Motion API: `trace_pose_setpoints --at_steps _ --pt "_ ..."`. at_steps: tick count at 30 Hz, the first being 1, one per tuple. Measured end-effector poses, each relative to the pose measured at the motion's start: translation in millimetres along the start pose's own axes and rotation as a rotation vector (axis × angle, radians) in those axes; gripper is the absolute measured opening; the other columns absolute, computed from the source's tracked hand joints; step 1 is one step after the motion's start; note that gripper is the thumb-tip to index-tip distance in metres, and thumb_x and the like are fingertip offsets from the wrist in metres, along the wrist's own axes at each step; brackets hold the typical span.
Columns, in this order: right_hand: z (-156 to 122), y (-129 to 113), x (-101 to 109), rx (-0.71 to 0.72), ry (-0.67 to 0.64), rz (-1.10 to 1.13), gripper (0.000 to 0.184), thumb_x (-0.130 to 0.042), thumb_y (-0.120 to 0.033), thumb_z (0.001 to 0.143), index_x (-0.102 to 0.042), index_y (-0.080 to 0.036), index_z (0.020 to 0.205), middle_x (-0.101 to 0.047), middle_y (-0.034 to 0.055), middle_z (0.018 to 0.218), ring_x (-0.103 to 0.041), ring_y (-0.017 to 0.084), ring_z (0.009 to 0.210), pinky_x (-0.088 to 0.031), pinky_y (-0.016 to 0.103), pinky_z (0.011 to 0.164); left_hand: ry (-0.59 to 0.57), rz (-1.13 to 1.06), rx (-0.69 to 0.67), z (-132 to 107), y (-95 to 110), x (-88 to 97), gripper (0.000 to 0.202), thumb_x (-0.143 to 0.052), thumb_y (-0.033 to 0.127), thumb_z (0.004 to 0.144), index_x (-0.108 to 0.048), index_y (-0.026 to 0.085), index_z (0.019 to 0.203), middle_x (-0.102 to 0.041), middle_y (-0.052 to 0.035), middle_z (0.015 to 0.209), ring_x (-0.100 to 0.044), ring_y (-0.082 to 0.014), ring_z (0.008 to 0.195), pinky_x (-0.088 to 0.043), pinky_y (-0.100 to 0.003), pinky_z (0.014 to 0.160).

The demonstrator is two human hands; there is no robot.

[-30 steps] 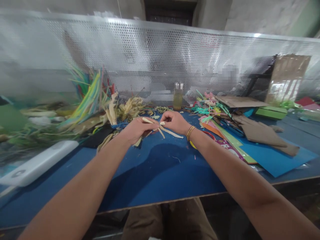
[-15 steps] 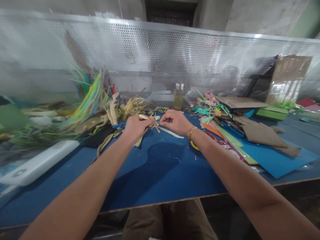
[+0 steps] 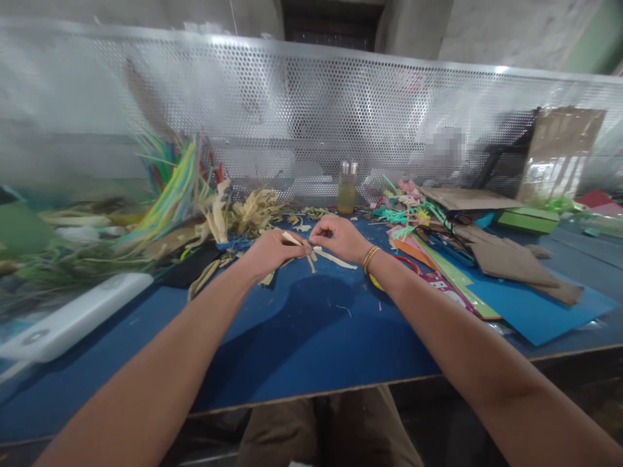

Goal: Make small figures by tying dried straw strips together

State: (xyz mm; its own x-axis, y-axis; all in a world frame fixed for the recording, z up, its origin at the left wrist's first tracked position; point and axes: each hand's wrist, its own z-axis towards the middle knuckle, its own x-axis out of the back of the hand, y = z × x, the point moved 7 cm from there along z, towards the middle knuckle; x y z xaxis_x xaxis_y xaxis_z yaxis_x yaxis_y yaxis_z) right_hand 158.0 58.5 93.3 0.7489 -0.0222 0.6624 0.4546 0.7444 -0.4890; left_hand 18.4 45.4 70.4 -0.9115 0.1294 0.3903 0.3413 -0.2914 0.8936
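My left hand (image 3: pixel 273 253) is closed in a pinch round a pale, folded dried husk strip (image 3: pixel 292 240), with short loose ends hanging below its fingertips. Close against those fingertips, my right hand (image 3: pixel 341 239) is pinched shut at the husk; the exact spot it grips is hidden. A longer pale strip (image 3: pixel 335 259) runs out to the right beneath the right hand. Both hands are just above the blue table (image 3: pixel 311 344). A tied bundle of dried husks (image 3: pixel 256 211) lies behind my left hand.
On the left are coloured strips (image 3: pixel 170 191), dried plant stalks and a white power bank (image 3: pixel 80 314). A glass bottle (image 3: pixel 347 188) stands behind my hands. To the right lie coloured papers (image 3: pixel 540 318), cardboard pieces (image 3: pixel 516 259) and yellow-handled scissors (image 3: pixel 376 283). Perforated metal (image 3: pixel 311 117) borders the back.
My left hand has shifted slightly right with the husk, bringing its fingertips up to those of my right hand. The right hand has barely moved.
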Motion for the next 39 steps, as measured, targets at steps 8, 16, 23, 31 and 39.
trace_pose_setpoints --at_steps 8,16,23,31,39 --pt "-1 11 -1 -0.117 0.036 0.208 0.016 -0.062 -0.028 0.075 -0.059 -0.015 0.068 -0.054 -0.0015 0.064 -0.044 0.010 0.061 -0.036 0.025 0.060 0.123 -0.185 -0.022 3 -5 1.2 0.022 -0.074 0.036 0.063 -0.072 0.016 0.073 -0.056 0.0011 0.054 -0.038 -0.0084 0.046 -0.025 -0.023 0.045" --pt "-2 1 2 -0.061 0.142 0.092 0.014 -0.064 -0.025 0.076 -0.062 -0.015 0.067 -0.056 -0.0003 0.066 -0.045 0.011 0.063 -0.036 0.025 0.062 0.420 -0.014 -0.030 -5 3 13.5 0.022 -0.071 0.035 0.063 -0.071 0.014 0.069 -0.063 -0.0003 0.061 -0.049 -0.0112 0.054 -0.032 -0.023 0.049" --pt "-2 -18 5 0.065 0.105 -0.146 0.008 -0.061 -0.022 0.083 -0.065 -0.018 0.077 -0.062 0.0035 0.084 -0.053 0.015 0.083 -0.036 0.029 0.079 0.401 0.145 -0.090 -2 3 19.7 0.016 -0.070 0.033 0.062 -0.070 0.017 0.061 -0.065 -0.0020 0.061 -0.054 -0.0144 0.058 -0.034 -0.024 0.052" --pt "0 4 -5 -0.047 -0.057 0.064 0.012 -0.059 -0.025 0.083 -0.063 -0.016 0.077 -0.060 0.0006 0.076 -0.050 0.012 0.071 -0.037 0.026 0.070 -0.021 0.065 -0.013 -1 4 -1.4 0.018 -0.073 0.035 0.062 -0.072 0.017 0.065 -0.042 0.0049 0.041 -0.029 -0.0069 0.038 -0.018 -0.024 0.041" --pt "1 5 -4 -0.050 0.055 0.097 0.009 -0.060 -0.022 0.079 -0.062 -0.015 0.073 -0.059 -0.0002 0.071 -0.048 0.011 0.067 -0.037 0.024 0.065 0.274 -0.241 0.024 2 -7 8.2 0.020 -0.073 0.033 0.062 -0.068 0.016 0.070 -0.050 0.0036 0.048 -0.038 -0.0084 0.042 -0.025 -0.023 0.042"
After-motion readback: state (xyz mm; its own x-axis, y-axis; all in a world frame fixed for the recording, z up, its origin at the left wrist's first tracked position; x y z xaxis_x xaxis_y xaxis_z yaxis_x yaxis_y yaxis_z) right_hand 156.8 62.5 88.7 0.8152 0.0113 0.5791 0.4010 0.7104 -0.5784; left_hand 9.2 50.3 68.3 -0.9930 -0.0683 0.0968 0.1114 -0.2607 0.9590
